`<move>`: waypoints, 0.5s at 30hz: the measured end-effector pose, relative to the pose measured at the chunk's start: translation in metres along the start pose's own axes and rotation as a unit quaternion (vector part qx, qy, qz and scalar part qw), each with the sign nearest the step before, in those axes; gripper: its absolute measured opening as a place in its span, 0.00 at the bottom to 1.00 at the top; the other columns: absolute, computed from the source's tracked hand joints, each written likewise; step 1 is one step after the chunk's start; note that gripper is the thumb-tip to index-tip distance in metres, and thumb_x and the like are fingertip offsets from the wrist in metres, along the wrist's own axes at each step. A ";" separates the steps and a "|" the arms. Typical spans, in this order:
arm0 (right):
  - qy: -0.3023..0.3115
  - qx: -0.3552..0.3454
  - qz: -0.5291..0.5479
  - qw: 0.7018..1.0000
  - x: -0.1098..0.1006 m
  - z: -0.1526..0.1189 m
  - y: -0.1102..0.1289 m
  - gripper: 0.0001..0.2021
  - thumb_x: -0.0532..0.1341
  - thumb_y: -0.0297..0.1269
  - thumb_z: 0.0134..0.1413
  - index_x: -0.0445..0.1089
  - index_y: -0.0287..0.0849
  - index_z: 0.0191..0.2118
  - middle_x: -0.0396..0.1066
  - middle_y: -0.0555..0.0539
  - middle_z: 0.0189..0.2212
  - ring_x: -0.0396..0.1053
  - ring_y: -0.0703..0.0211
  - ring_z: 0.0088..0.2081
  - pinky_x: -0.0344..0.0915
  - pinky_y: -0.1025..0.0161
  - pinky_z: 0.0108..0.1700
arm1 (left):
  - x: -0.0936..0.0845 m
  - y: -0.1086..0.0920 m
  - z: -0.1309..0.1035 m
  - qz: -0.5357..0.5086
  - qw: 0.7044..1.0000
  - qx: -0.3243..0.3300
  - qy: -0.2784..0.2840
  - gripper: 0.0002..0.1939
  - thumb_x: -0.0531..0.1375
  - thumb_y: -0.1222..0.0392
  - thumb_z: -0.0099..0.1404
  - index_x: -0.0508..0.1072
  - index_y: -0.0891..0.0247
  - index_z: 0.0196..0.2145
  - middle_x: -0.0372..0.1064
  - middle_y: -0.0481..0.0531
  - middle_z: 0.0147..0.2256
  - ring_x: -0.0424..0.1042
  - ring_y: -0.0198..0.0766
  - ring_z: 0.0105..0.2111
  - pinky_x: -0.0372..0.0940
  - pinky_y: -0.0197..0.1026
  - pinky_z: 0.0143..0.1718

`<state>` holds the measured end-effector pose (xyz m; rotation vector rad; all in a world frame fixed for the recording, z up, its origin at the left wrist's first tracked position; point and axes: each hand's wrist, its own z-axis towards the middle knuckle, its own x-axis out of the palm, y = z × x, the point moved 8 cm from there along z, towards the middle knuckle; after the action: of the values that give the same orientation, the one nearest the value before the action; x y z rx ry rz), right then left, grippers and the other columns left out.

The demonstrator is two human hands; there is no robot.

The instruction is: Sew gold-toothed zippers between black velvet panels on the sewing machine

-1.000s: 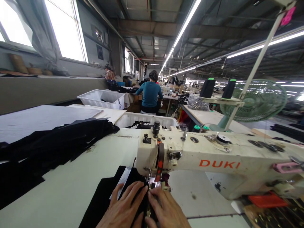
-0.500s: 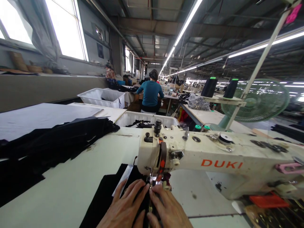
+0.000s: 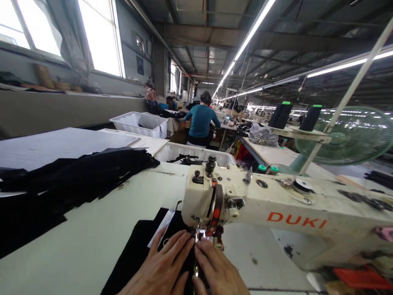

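Black fabric (image 3: 135,246) lies on the sewing machine's pale bed, running under the presser foot (image 3: 198,234) of the sewing machine (image 3: 245,196). My left hand (image 3: 164,262) rests flat on it, fingers stretched toward the needle. To the other side of the foot, my right hand (image 3: 219,270) presses down with its fingers extended, tips just short of the foot. Between the two hands runs a narrow strip with a shiny gold-coloured metal piece (image 3: 196,270), perhaps a zipper. A white strip (image 3: 161,227) lies on the fabric beyond my left fingers.
A pile of black fabric pieces (image 3: 76,176) spreads over the table at left. White plastic bins (image 3: 141,123) stand ahead. A person in a teal top (image 3: 201,121) sits farther off. Thread cones (image 3: 280,115) and a green fan (image 3: 340,137) stand at right.
The view has turned slightly left, so the machine and background sit farther right. Both hands stay on the fabric by the foot, with only slight finger movement.
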<state>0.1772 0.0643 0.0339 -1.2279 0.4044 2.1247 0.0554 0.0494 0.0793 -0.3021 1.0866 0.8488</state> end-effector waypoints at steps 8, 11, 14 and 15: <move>0.004 0.058 0.021 0.998 -0.028 0.009 0.014 0.21 0.57 0.37 0.66 0.66 0.37 0.61 0.68 0.40 0.59 0.68 0.46 0.59 0.70 0.52 0.57 | -0.003 0.003 -0.002 -0.072 0.997 -0.014 0.026 0.26 0.56 0.63 0.70 0.62 0.63 0.64 0.66 0.58 0.61 0.63 0.47 0.62 0.53 0.58 0.64; 0.008 0.085 0.032 0.996 -0.042 -0.003 0.024 0.21 0.56 0.34 0.65 0.65 0.38 0.62 0.67 0.40 0.60 0.67 0.45 0.60 0.69 0.48 0.58 | -0.012 -0.013 -0.018 -0.066 0.996 0.010 0.054 0.29 0.56 0.57 0.73 0.55 0.66 0.68 0.59 0.59 0.64 0.58 0.48 0.64 0.56 0.56 0.62; -0.003 0.073 0.050 0.996 -0.047 -0.030 0.040 0.23 0.54 0.30 0.65 0.62 0.37 0.64 0.69 0.39 0.59 0.69 0.50 0.58 0.69 0.52 0.58 | -0.024 -0.042 -0.048 -0.040 0.997 0.065 0.014 0.29 0.57 0.57 0.73 0.56 0.66 0.68 0.59 0.58 0.64 0.60 0.46 0.63 0.54 0.50 0.64; -0.006 0.049 0.052 0.997 -0.046 -0.040 0.048 0.24 0.54 0.30 0.65 0.60 0.36 0.65 0.69 0.39 0.58 0.69 0.51 0.58 0.69 0.54 0.59 | -0.025 -0.049 -0.058 -0.030 0.997 0.072 -0.004 0.27 0.56 0.60 0.73 0.58 0.64 0.67 0.61 0.57 0.63 0.61 0.45 0.63 0.51 0.49 0.65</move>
<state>0.1877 -0.0106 0.0504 -1.1589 0.5726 2.1718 0.0483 -0.0287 0.0656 -0.2101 1.1204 0.7127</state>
